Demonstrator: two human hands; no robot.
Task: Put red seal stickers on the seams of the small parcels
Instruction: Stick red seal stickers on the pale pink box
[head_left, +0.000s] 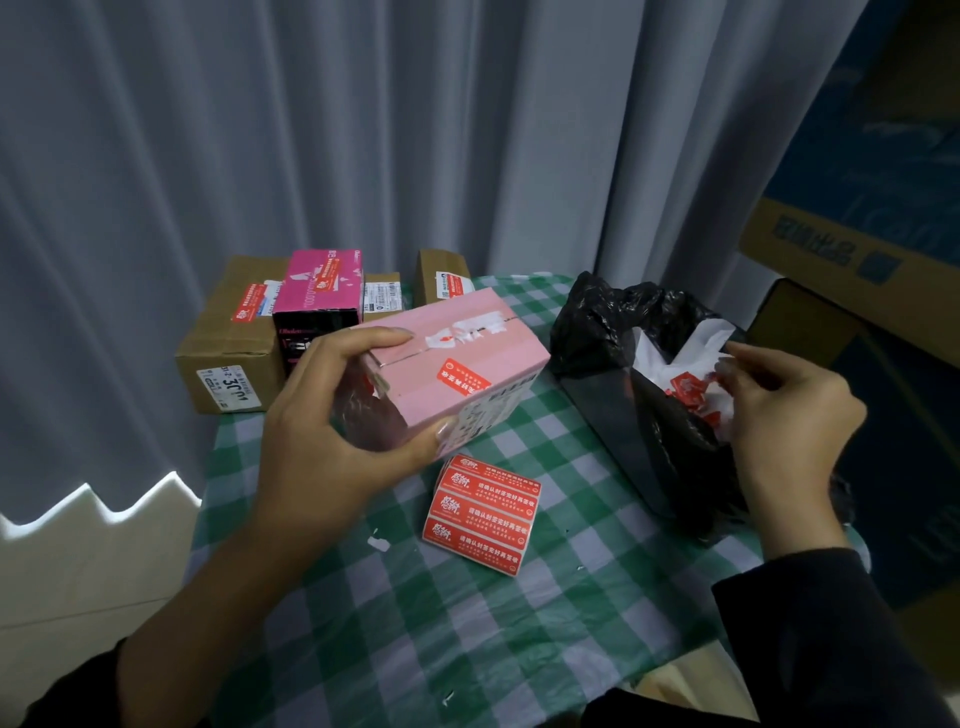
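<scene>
The pink parcel (457, 358) is off the table, held tilted in the air over the near-centre of the checked cloth, its long top seam facing up. One red seal sticker (464, 378) already sits on that top face, just beside the seam and toward the near edge. The left hand (332, 431) grips the parcel by its near end: fingers curled over the top edge, thumb pressed up under the lower corner.

Directly below the parcel, flat on the green-and-white tablecloth (467, 623), lies a stack of red sticker sheets (480, 514), three labels showing on the top sheet.

To the right stands a crumpled black plastic bag (613, 332), its mouth open, with white backing paper (670, 353) and red scraps inside. The right hand (784, 410) is at that opening, fingers curled in with the tips against the paper's edge; whether they pinch it I cannot tell, as the fingertips are blurred.

At the far left edge of the table sit more parcels: a large brown carton (228, 332), a magenta box (319, 283) beside it, and two smaller brown boxes (441, 275) behind, each of them showing a red sticker or a label. A grey curtain (363, 130) hangs behind, and big printed cartons (857, 249) are stacked at the right.
</scene>
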